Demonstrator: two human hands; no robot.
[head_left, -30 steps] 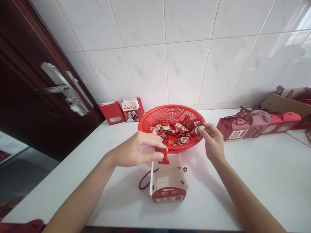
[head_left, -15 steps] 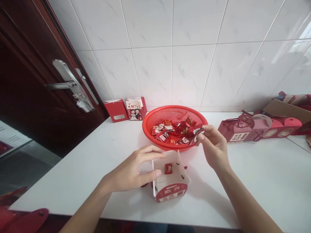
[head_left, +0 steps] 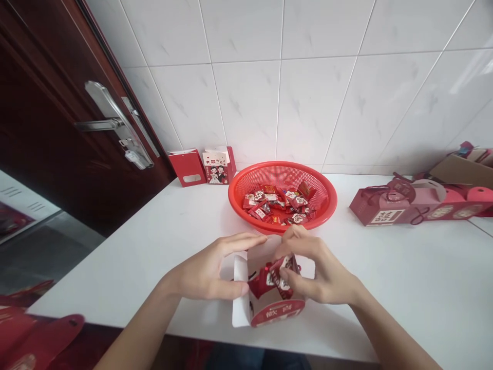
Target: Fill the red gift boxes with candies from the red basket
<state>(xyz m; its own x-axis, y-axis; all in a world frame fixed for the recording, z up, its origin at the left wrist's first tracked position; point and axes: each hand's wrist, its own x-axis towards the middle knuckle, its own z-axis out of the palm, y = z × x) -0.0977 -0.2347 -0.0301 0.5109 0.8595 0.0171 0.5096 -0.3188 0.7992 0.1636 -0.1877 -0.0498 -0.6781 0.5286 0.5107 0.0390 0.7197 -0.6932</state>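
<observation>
The right hand (head_left: 321, 267) pinches glossy red packets (head_left: 278, 283) inside the open card box (head_left: 275, 312); the left hand (head_left: 206, 270), thumb and fingers apart, is at its side flap. Packets look light, slippery, best pinched by their ends; the box seems flimsy, best steadied by its walls. Around: white desk (head_left: 154, 257), tiled wall (head_left: 246, 108), dark door (head_left: 46, 103).

Soft, fairly bright daylight puts pale glare on the tiles (head_left: 466, 77) at far right; faint shadows lie on the table (head_left: 339, 329), the right hand (head_left: 314, 264) blurs slightly, and wide-angle stretching slants the door (head_left: 50, 103) at left
</observation>
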